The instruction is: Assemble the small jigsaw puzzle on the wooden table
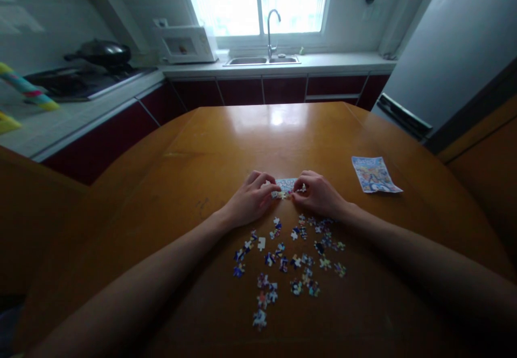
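Note:
A partly joined jigsaw puzzle [286,184] with a light blue upper part lies flat on the wooden table. My left hand [255,195] is at its left side, fingers curled and their tips closed on its edge. At the right side, my right hand [317,193] has thumb and forefinger pinched at the puzzle's lower right edge. My fingers partly cover both sides, so the exact pieces under the tips cannot be made out. Many loose jigsaw pieces [269,259] are scattered nearer to me, some face up with dark blue and mixed colours. One pale piece [262,244] lies among them.
A creased printed picture sheet [375,175] lies to the right on the wooden table [218,148]. Beyond the table are a sink [246,61] with a faucet, a white microwave [186,44], a stove with a black pan [103,52], and a fridge [448,51] at right.

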`<state>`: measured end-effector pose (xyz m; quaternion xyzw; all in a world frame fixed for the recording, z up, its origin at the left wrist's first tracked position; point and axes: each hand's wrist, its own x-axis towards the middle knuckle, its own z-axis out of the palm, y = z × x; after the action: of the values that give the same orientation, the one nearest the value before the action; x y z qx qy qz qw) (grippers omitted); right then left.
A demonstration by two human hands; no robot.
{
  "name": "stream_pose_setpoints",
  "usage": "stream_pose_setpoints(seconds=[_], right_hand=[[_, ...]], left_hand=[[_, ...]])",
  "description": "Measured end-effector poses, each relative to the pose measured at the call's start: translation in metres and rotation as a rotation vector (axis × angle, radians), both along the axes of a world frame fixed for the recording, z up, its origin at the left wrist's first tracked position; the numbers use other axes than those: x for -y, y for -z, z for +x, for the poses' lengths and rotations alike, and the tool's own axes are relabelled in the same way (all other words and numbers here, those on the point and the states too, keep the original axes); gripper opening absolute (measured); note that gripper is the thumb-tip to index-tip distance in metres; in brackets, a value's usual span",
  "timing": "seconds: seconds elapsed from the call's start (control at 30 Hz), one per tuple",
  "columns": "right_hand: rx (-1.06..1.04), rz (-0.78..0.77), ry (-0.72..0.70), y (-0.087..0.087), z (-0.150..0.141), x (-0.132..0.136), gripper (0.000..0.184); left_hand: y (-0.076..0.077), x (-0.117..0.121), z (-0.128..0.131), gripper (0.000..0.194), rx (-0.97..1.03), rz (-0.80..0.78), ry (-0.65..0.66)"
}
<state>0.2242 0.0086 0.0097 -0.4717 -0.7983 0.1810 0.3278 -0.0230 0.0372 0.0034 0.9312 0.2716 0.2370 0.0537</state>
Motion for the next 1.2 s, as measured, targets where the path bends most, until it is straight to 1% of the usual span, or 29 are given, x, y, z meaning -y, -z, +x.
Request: stream_pose_setpoints(seconds=[0.17, 0.33, 0.47, 0.8, 1.07, 1.2], right_hand=[[0.005, -0.035, -0.009, 0.0026, -0.0018, -0.0002, 0.003], [0.023, -0.053, -0.015, 0.002, -0.004, -0.0004, 0.005], [0.026, -0.051, -0.017, 0.0005, -0.0043, -0.0005, 0.006], [0.036, -0.051, -0.042, 0.0034, -0.0021, -0.0017, 0.009], [0.075, -0.043, -0.046, 0.0012, -0.0002, -0.0004, 0.006], [0.092, -0.037, -0.051, 0.0025, 0.0005, -0.0002, 0.007]], left_hand=[[-0.0027, 0.0008, 0.002, 0.031, 0.001, -0.003, 0.038], [-0.0015, 0.0008, 0.0012, 0.033, -0.015, -0.025, 0.04], [-0.0021, 0.0012, 0.0009, 0.034, -0.024, -0.031, 0.045], [-0.0024, 0.0014, 0.0004, 0.041, -0.029, -0.042, 0.066], [-0.0028, 0.0018, 0.0005, 0.047, -0.035, -0.042, 0.071], [-0.0036, 0.0023, 0.0007, 0.046, -0.045, -0.042, 0.07]])
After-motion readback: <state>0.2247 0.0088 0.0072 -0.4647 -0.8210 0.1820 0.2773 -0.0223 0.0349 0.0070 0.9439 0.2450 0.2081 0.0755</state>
